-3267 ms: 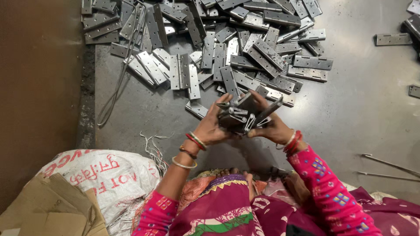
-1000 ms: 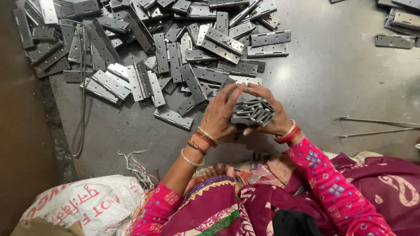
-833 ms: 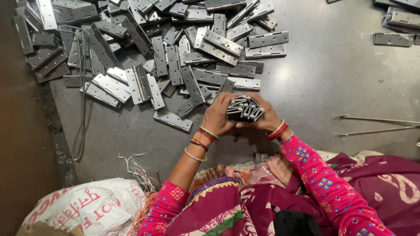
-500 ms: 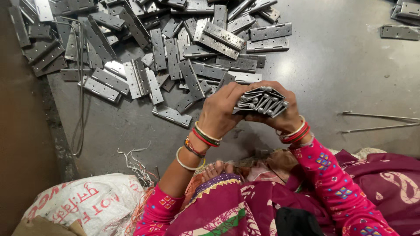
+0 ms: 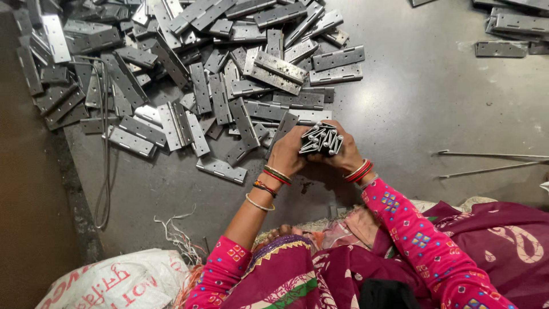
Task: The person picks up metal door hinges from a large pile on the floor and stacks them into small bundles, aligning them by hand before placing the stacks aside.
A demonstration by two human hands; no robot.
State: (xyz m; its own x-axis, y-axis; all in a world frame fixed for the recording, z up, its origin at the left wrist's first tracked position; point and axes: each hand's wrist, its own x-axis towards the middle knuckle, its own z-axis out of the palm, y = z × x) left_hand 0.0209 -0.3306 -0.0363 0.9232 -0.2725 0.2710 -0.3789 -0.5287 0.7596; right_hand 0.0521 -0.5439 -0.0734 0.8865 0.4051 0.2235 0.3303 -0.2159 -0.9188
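A small metalworking workshop, floor-level. Marked by a bare grey concrete floor [image 5: 434,114], stained and dusty, with a big loose heap of stamped steel hinge plates [image 5: 229,86] spread just beyond the fingers [image 5: 311,129]. More plates [image 5: 509,28] well off to their right, thin steel rods [image 5: 492,162] lying nearer on that side, a printed white sack [image 5: 114,283] down at lower left.
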